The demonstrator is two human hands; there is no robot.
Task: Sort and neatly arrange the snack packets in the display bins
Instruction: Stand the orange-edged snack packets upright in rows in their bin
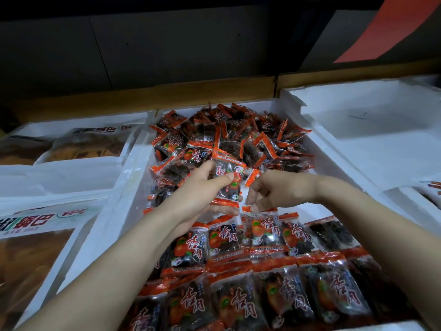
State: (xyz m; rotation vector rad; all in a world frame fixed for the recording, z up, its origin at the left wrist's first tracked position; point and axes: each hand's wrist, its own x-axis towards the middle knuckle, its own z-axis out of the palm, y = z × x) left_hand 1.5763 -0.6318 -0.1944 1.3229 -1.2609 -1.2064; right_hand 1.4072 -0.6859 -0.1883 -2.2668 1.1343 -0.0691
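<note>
A: How far along are we in the foam bin (124, 177)?
B: Near edge: packet rows (262, 283) laid; far edge: loose heap (238, 139) unsorted. Our left hand (198, 194) grips a packet (228, 185) mid-bin; our right hand (279, 189) pinches a row packet (265, 232).

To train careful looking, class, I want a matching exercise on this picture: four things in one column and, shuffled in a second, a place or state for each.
1 left hand
2 right hand
3 jumbled heap of packets
4 large bags

A lie in the bins on the left
B pinches the top edge of a row packet
C holds a single packet
D far end of the middle bin

Pairs: 1-C, 2-B, 3-D, 4-A
</note>
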